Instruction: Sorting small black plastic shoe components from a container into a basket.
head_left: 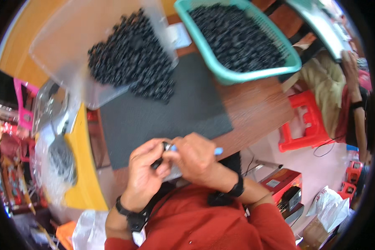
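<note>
At the left, a clear plastic bin (66, 37) lies tipped, with a heap of small black pieces (129, 58) spilling out; they look light and hard, probably smooth enough to slide over one another; next comes the left hand (148, 166), fingers curled nearly closed, thumb and fingertips pinching one black piece (156, 163) just beyond the near edge of the dark mat (166, 118); being so small, it should weigh little and feel stiff rather than soft, and a pinch on its sides, clear of the tool's end, looks the surest hold; how fragile it is I cannot tell, as blur and fingers hide much of it; the right hand (196, 158) is closed in a fist round a slim blue tool (218, 151), probably light and rigid, best gripped along its shaft; farther right, a green basket (237, 77) holds many more such pieces.
</note>
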Action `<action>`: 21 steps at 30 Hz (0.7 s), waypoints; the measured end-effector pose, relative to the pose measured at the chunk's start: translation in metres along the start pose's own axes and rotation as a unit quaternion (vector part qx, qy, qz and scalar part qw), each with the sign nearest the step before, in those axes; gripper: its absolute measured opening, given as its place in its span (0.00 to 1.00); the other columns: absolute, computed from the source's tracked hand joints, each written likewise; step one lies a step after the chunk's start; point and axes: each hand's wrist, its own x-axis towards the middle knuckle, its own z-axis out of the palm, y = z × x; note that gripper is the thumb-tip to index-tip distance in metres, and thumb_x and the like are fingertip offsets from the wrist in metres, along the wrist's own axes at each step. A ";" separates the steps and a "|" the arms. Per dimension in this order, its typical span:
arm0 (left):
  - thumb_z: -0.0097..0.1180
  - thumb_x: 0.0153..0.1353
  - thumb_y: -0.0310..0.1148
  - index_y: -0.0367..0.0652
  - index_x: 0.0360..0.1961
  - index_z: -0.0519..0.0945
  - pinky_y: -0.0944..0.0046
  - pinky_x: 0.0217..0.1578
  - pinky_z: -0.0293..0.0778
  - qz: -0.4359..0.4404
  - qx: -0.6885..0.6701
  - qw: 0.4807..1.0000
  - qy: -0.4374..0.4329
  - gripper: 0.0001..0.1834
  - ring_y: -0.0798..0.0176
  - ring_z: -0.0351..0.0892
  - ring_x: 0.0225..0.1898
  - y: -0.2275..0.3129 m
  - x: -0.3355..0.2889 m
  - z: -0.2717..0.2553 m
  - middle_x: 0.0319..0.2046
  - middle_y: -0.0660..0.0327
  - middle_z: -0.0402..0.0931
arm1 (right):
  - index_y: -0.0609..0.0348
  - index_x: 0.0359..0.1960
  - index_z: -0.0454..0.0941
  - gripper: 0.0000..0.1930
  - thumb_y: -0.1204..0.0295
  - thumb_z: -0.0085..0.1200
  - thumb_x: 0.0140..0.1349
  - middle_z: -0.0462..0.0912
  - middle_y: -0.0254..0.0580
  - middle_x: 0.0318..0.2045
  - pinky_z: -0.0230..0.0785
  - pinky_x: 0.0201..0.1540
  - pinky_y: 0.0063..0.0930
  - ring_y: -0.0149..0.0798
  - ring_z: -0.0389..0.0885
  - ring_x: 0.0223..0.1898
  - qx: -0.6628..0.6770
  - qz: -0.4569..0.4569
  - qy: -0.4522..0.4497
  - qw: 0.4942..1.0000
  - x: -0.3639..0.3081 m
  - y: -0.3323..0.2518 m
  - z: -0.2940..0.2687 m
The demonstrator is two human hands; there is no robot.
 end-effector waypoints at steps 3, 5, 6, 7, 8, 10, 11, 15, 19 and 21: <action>0.51 0.66 0.34 0.34 0.41 0.77 0.70 0.19 0.61 -0.023 -0.020 0.999 0.023 0.12 0.71 0.64 0.18 0.014 0.017 -0.001 0.29 0.59 0.76 | 0.66 0.37 0.76 0.14 0.70 0.66 0.55 0.74 0.44 0.22 0.65 0.22 0.37 0.45 0.74 0.21 0.019 0.023 0.006 1.000 -0.005 0.002 -0.008; 0.51 0.64 0.33 0.36 0.38 0.78 0.70 0.19 0.61 -0.021 0.015 0.999 0.021 0.10 0.70 0.65 0.18 0.024 0.032 0.007 0.30 0.59 0.76 | 0.65 0.36 0.77 0.13 0.70 0.66 0.55 0.75 0.44 0.22 0.66 0.22 0.36 0.45 0.74 0.22 -0.002 0.025 0.016 1.000 -0.009 0.003 -0.014; 0.52 0.64 0.34 0.37 0.37 0.78 0.70 0.19 0.61 -0.019 0.058 0.998 0.007 0.10 0.70 0.65 0.18 0.030 0.041 0.016 0.30 0.60 0.76 | 0.65 0.36 0.77 0.13 0.70 0.66 0.55 0.75 0.44 0.22 0.66 0.23 0.36 0.45 0.74 0.22 -0.012 0.041 0.012 0.999 -0.012 0.004 -0.018; 0.52 0.63 0.34 0.38 0.36 0.79 0.70 0.19 0.62 -0.014 0.101 0.995 -0.001 0.10 0.70 0.66 0.18 0.038 0.048 0.026 0.30 0.60 0.76 | 0.65 0.36 0.77 0.13 0.70 0.66 0.55 0.75 0.44 0.22 0.66 0.23 0.36 0.45 0.74 0.22 -0.016 0.056 0.008 0.998 -0.013 0.004 -0.019; 0.54 0.63 0.39 0.40 0.37 0.78 0.70 0.20 0.59 -0.008 0.168 0.986 0.003 0.12 0.71 0.64 0.20 0.044 0.055 0.044 0.30 0.62 0.75 | 0.64 0.32 0.75 0.12 0.70 0.66 0.55 0.72 0.42 0.20 0.66 0.23 0.36 0.44 0.73 0.21 -0.019 0.051 0.022 0.998 -0.014 0.005 -0.019; 0.55 0.62 0.38 0.41 0.36 0.79 0.70 0.21 0.61 0.009 0.196 0.979 -0.048 0.11 0.71 0.66 0.20 0.053 0.079 0.074 0.29 0.63 0.76 | 0.64 0.33 0.76 0.12 0.71 0.66 0.54 0.73 0.43 0.21 0.66 0.23 0.36 0.45 0.74 0.22 -0.021 0.054 0.027 0.998 -0.016 0.004 -0.021; 0.55 0.62 0.38 0.40 0.37 0.79 0.70 0.22 0.66 0.032 0.223 0.972 -0.072 0.11 0.70 0.70 0.22 0.057 0.094 0.087 0.31 0.60 0.78 | 0.64 0.34 0.77 0.12 0.71 0.66 0.54 0.74 0.43 0.21 0.66 0.23 0.36 0.45 0.75 0.22 -0.012 0.060 0.028 0.998 -0.016 0.005 -0.021; 0.60 0.62 0.50 0.38 0.41 0.77 0.60 0.38 0.72 0.089 0.268 0.948 -0.143 0.23 0.58 0.80 0.41 0.062 0.140 0.153 0.43 0.54 0.78 | 0.63 0.32 0.76 0.12 0.70 0.66 0.54 0.73 0.43 0.20 0.66 0.23 0.36 0.45 0.74 0.22 -0.021 0.058 0.032 0.998 -0.015 0.005 -0.025; 0.59 0.61 0.56 0.39 0.46 0.79 0.61 0.49 0.64 0.184 0.335 0.910 -0.164 0.29 0.59 0.75 0.49 0.070 0.154 0.170 0.46 0.58 0.77 | 0.63 0.32 0.75 0.12 0.70 0.66 0.55 0.72 0.43 0.20 0.65 0.22 0.37 0.45 0.73 0.21 -0.027 0.053 0.028 0.998 -0.013 0.009 -0.027; 0.59 0.65 0.49 0.38 0.46 0.80 0.63 0.47 0.68 0.214 0.330 0.904 -0.167 0.23 0.63 0.77 0.50 0.077 0.150 0.160 0.44 0.59 0.80 | 0.63 0.33 0.75 0.12 0.71 0.66 0.55 0.72 0.43 0.20 0.65 0.22 0.37 0.45 0.73 0.21 -0.019 0.061 0.021 0.998 -0.012 0.012 -0.028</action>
